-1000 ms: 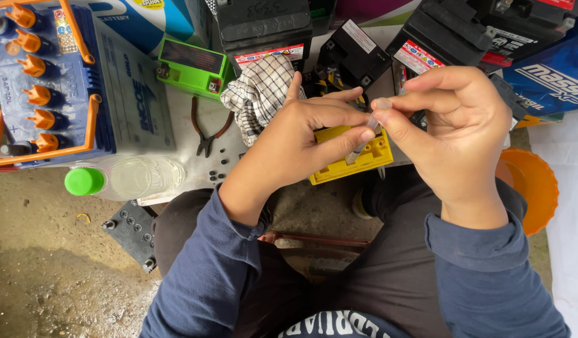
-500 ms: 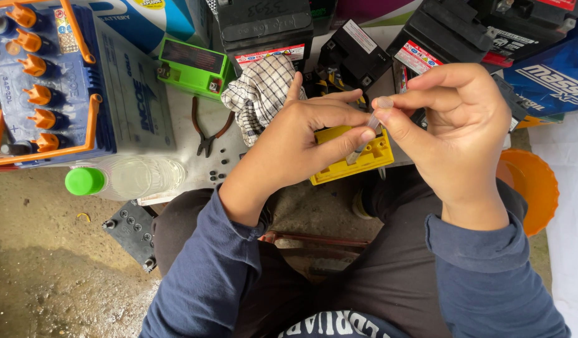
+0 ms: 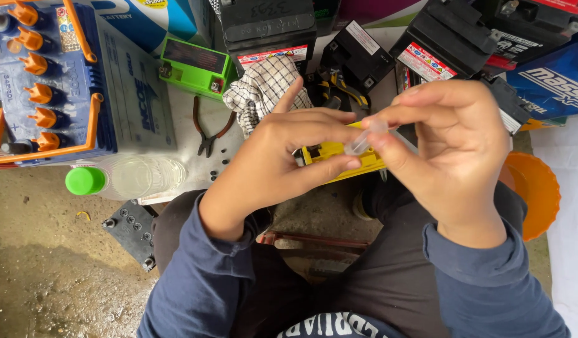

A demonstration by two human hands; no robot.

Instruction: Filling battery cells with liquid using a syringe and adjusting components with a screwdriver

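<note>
My left hand (image 3: pixel 283 156) grips a small yellow battery (image 3: pixel 339 153) from the left side, thumb along its front edge. My right hand (image 3: pixel 448 150) pinches a small clear plastic tube (image 3: pixel 364 139) between thumb and fingers, its tip angled down over the top of the yellow battery. Both hands are held above my lap, in front of a low work surface.
A large blue battery with orange caps (image 3: pixel 42 81) stands at far left. A clear bottle with a green cap (image 3: pixel 123 177), pliers (image 3: pixel 207 131), a checked cloth (image 3: pixel 261 87), a green battery (image 3: pixel 192 66) and black batteries (image 3: pixel 439 44) lie around. An orange bowl (image 3: pixel 536 188) sits right.
My left hand has tilted the yellow battery and shifted a little left. The clear tube in my right hand now lies flatter over the battery's top.
</note>
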